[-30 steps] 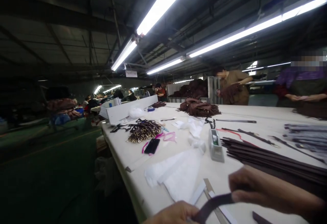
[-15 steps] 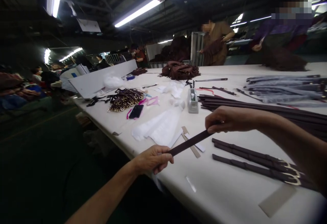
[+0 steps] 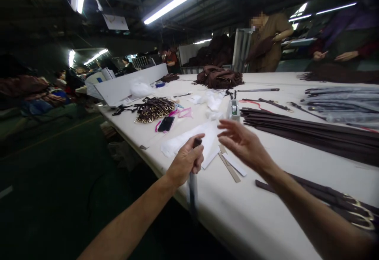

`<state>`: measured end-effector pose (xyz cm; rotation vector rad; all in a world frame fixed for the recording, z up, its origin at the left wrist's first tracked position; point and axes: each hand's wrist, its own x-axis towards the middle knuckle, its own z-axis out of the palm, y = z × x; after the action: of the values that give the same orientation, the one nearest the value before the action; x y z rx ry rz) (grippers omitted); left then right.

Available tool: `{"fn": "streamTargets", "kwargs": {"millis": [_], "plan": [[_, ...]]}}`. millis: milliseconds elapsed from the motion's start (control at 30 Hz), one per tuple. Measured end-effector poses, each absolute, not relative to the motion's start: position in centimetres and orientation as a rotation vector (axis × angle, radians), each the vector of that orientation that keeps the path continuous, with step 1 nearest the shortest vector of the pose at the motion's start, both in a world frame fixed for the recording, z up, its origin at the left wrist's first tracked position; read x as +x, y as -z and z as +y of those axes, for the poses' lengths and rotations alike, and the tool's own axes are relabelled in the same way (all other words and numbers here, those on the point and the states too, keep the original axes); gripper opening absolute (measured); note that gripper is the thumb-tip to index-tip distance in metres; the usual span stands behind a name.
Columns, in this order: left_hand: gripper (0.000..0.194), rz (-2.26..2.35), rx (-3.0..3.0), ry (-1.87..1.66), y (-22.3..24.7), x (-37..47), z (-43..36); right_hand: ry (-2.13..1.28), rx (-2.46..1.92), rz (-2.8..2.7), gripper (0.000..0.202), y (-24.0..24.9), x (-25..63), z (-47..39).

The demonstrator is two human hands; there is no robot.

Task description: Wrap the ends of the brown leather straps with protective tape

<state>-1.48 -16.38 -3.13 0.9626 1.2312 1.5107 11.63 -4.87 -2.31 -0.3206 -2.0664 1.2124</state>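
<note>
My left hand (image 3: 188,159) is closed around a dark brown strap (image 3: 192,196), whose folded end shows above the fist while a blurred length hangs below it past the table edge. To its right, my right hand (image 3: 241,143) is raised over the table with fingers apart and nothing in them. It is near the clear tape dispenser (image 3: 233,110). White sheeting (image 3: 189,137) lies behind my hands, and beige and white strips (image 3: 232,167) lie below my right hand. Brown straps with gold buckles (image 3: 331,196) are partly hidden by my right forearm.
On the white table (image 3: 225,208) are a pile of buckled straps (image 3: 155,109), a black phone (image 3: 166,123), long brown strips (image 3: 310,133), plastic-wrapped straps (image 3: 346,102) and a brown heap (image 3: 219,77). Across it stand a person in brown (image 3: 272,42) and another in purple (image 3: 346,34).
My right hand has let go of the strap and opened. The strap, stretched between both hands before, now hangs from my left hand. The view has shifted slightly left.
</note>
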Motion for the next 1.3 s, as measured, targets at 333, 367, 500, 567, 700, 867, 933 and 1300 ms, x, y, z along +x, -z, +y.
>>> {"fn": "streamTargets", "kwargs": {"millis": [333, 367, 500, 567, 700, 867, 933, 1300], "plan": [[0.034, 1.228, 1.107, -1.940, 0.7, -2.3, -14.3, -1.820, -0.487, -1.571, 0.034, 8.1, 7.0, -14.0], [0.044, 1.218, 1.154, -1.887, 0.4, -2.6, -14.5, -1.814, -0.501, -1.568, 0.034, 7.9, 7.1, -13.7], [0.049, 1.465, 1.480, -1.599, -0.7, -3.9, -15.8, -1.804, -0.535, -1.565, 0.034, 7.6, 7.7, -12.3], [0.038, 1.761, 1.700, -1.511, -1.1, -4.4, -16.3, -1.830, -0.539, -1.564, 0.033, 7.6, 8.0, -12.0], [0.030, 1.899, 1.653, -1.546, -1.7, -4.7, -16.4, -1.903, -0.498, -1.558, 0.033, 7.5, 8.4, -11.8], [0.053, 1.491, 1.297, -1.506, -3.2, -4.6, -16.1, -1.807, -0.474, -1.619, 0.034, 7.1, 9.0, -11.0], [0.052, 1.586, 1.399, -1.220, -3.8, -4.4, -16.4, -1.761, -0.485, -1.671, 0.035, 6.7, 9.3, -10.8], [0.044, 1.672, 1.264, -0.878, -9.3, -3.8, -19.1, -0.631, -0.092, -2.171, 0.013, 4.9, 10.3, -9.4]]}}
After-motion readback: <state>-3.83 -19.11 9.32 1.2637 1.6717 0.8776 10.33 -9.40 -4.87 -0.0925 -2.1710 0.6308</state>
